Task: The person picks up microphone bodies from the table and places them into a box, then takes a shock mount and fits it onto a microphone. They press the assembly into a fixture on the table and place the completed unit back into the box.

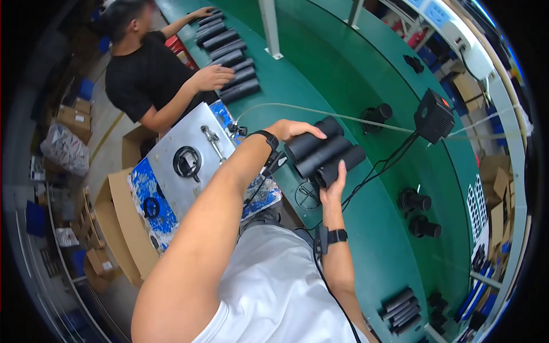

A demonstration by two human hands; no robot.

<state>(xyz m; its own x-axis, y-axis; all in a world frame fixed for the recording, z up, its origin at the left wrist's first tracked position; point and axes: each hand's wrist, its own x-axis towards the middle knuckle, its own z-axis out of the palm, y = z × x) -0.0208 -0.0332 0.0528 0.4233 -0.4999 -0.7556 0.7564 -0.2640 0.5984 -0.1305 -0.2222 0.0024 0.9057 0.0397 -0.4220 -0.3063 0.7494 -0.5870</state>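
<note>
Three black cylinders (318, 158) lie side by side between my two hands, over the green table. My left hand (298, 130) wraps around the outer cylinder at their far left side. On the other side, my right hand (335, 187) grips the nearest cylinder with its thumb on top. Both hands press the group together. One cylinder's hollow end faces me. Beside my left forearm is a metal plate (171, 150) with a black ring-shaped fixture (187, 162) and a metal toggle clamp (210, 135). A flat black spoked ring (307, 195) lies just below the cylinders.
A co-worker (150, 74) in black reaches over a row of black cylinders (229, 57) at the far left. A black box-shaped device (433, 116) with cables stands right. Black fittings (414, 200) and stacked cylinders (402, 310) sit further right. An open carton (117, 223) stands left.
</note>
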